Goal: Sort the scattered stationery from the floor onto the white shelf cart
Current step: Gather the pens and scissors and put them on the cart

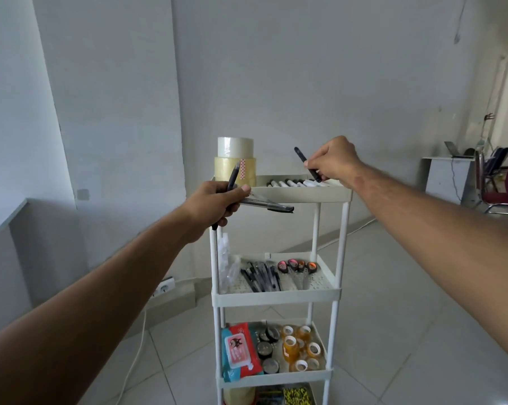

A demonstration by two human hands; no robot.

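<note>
Several dark-capped clear plastic pens (264, 205) sit clamped in the curled fingers of the left hand (214, 201), held just in front of the top tier of the tall white plastic shelf cart (302, 194). One more black pen (307, 164) is pinched tilted in the right hand (333, 162), its tip over a row of white markers (293, 183) in that top tray. Two stacked clear tape rolls (235, 160) stand at the tray's left end, while the tier below carries more pens (261, 276) beside pink-handled scissors (298, 266).

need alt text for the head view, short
Two bare hands reach over a white shelf cart: the left hand grips several pens, the right hand holds a dark marker above the top tray's row of markers. Lower shelves hold pens, scissors and tape.
</note>
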